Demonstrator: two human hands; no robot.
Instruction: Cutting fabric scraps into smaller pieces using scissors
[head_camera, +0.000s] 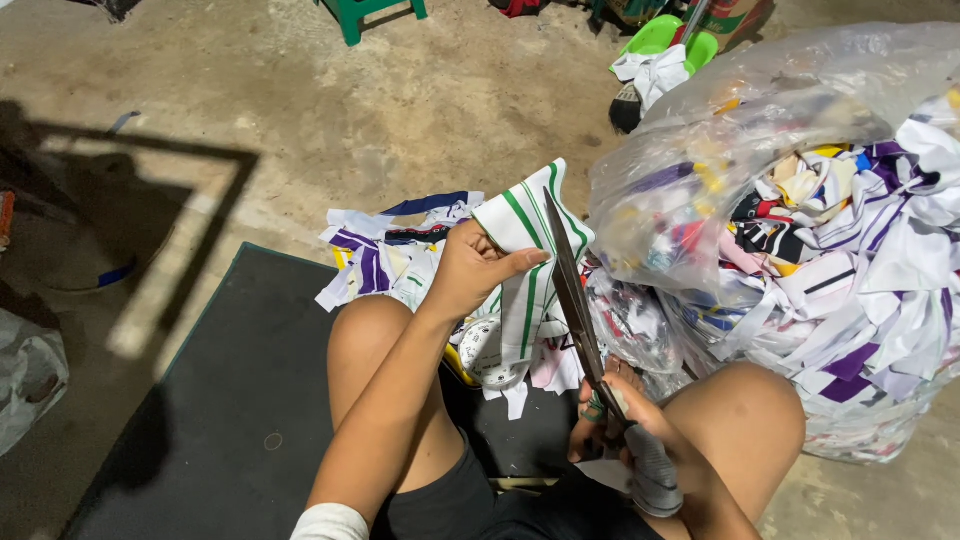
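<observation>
Step in hand: cutting, judging by the long dark steel scissors laid along a white fabric strip with green stripes.
Left hand: grip closed on the strip, held above the knees.
Right hand: grip closed on the scissor handles.
Nearby: clear plastic bag of mixed scraps, black floor mat.
Next move calls for: keeping the cloth taut and the fingers clear of the blades.

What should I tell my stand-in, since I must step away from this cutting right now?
Left hand holds up a white cloth piece with green stripes. Right hand grips large scissors, blades against the cloth's right edge. Cut scraps lie on the floor ahead of the knees, beside the dark mat. A clear plastic bag full of cloth pieces stands on the right. Done: a pile of scraps. Left: this piece, and the bag remains full.
</observation>
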